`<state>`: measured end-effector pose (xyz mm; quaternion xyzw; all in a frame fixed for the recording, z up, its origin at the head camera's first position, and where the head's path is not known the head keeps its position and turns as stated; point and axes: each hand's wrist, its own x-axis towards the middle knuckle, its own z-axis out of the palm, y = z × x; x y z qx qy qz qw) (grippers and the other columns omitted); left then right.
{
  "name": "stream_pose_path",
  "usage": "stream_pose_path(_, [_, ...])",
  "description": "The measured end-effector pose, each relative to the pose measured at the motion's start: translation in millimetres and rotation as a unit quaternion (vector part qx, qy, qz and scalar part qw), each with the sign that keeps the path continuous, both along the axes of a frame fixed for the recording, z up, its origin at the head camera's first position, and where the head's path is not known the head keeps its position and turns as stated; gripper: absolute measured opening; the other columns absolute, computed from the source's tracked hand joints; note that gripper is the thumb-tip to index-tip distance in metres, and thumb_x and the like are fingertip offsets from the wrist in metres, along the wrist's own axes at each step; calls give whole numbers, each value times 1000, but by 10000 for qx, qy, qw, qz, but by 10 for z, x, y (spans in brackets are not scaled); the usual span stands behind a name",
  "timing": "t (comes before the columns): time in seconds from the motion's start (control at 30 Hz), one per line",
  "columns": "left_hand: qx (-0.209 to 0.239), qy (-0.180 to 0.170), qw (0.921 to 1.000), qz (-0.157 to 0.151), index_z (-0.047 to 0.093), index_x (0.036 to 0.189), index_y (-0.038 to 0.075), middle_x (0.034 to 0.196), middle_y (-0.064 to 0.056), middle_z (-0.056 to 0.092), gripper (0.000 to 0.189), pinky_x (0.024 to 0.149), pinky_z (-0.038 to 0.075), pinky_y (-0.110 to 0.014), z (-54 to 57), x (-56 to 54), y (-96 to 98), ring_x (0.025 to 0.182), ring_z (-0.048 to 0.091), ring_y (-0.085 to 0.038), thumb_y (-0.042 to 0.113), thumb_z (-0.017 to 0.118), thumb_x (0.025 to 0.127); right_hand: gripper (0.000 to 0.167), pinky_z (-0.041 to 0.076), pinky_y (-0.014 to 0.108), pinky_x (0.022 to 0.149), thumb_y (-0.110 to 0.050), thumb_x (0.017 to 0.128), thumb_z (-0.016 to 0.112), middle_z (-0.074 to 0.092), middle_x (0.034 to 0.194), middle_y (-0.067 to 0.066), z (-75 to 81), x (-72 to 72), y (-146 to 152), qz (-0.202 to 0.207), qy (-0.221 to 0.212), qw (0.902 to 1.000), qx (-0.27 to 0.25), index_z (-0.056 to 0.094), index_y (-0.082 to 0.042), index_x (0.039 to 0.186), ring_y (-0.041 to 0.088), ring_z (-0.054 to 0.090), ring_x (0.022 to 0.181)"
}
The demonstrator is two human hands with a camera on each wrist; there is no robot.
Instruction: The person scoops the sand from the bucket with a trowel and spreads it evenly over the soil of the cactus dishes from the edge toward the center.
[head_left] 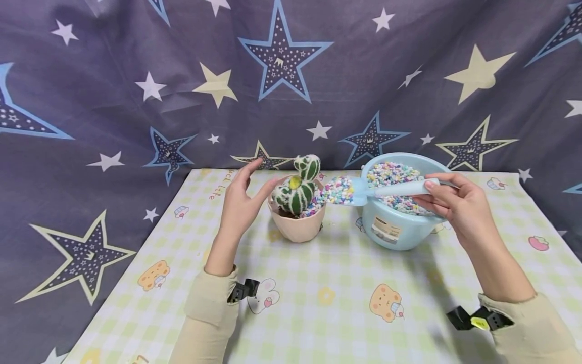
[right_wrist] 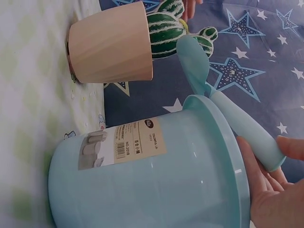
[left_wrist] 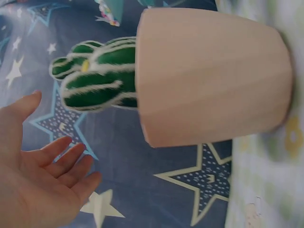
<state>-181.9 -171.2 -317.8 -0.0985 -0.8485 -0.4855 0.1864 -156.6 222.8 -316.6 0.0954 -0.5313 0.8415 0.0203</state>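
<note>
My right hand [head_left: 464, 205] holds a light blue scoop [head_left: 400, 189] by its handle, thumb on top. Multicoloured pebbles [head_left: 340, 190] fill the scoop's blade, which hovers between the bucket and the pot, close to the pot's right rim. A pale pink pot [head_left: 297, 228] holds a green cactus [head_left: 296, 198] with white fuzzy ribs and a yellow flower, plus some pebbles on its right side. Left of the pot, my left hand [head_left: 241, 207] is raised with fingers spread, holding nothing; in the left wrist view it is apart from the pot [left_wrist: 213, 78].
A light blue bucket [head_left: 395, 235] full of similar pebbles stands right of the pot, under the scoop's handle; its label [right_wrist: 121, 145] faces front. A checked tablecloth [head_left: 327, 333] covers the table. Behind hangs a dark star-patterned cloth [head_left: 354, 60].
</note>
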Motion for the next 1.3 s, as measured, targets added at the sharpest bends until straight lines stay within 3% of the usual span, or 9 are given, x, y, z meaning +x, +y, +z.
stream_pose_path(0.43, [75, -668, 9977, -96, 49, 146, 8, 152, -12, 48, 51, 123, 33, -41, -335, -128, -129, 144, 43, -28, 24, 62, 99, 14, 62, 30, 78, 5, 96, 59, 76, 90, 9, 63, -65, -38, 287, -315, 9988, 259, 67, -3, 105, 21, 77, 81])
stream_pose_path(0.7, [76, -1206, 9897, -764, 38, 152, 5, 158, -17, 38, 62, 125, 28, -45, -510, -162, -169, 149, 33, -33, 12, 61, 95, 10, 62, 30, 78, 1, 96, 61, 76, 88, 8, 85, -95, -100, 372, -430, 9972, 484, 66, -4, 103, 20, 77, 80])
stream_pose_path(0.9, [-79, -1734, 9780, -1160, 19, 160, 12, 167, -10, 20, 92, 127, 21, -43, -585, -164, -141, 155, 20, -27, 30, 75, 89, 8, 62, 27, 77, -1, 96, 62, 76, 86, 5, 86, -99, -126, 315, -504, 9955, 733, 65, -7, 100, 17, 77, 79])
stream_pose_path(1.1, [-528, -1950, 9737, -1054, 10, 162, 23, 168, -7, 14, 114, 125, 21, -54, -644, -163, -105, 154, 19, -31, 49, 83, 77, 9, 63, 27, 74, 1, 96, 62, 75, 83, 4, 82, -104, -167, 251, -470, 9951, 838, 65, -8, 97, 16, 77, 76])
stream_pose_path(1.3, [-624, -1986, 9737, -924, 10, 162, 27, 168, -7, 14, 117, 124, 22, -56, -659, -161, -82, 154, 20, -32, 54, 83, 74, 9, 63, 28, 74, 1, 95, 62, 74, 82, 3, 84, -105, -218, 217, -432, 9947, 905, 64, -8, 97, 16, 76, 74])
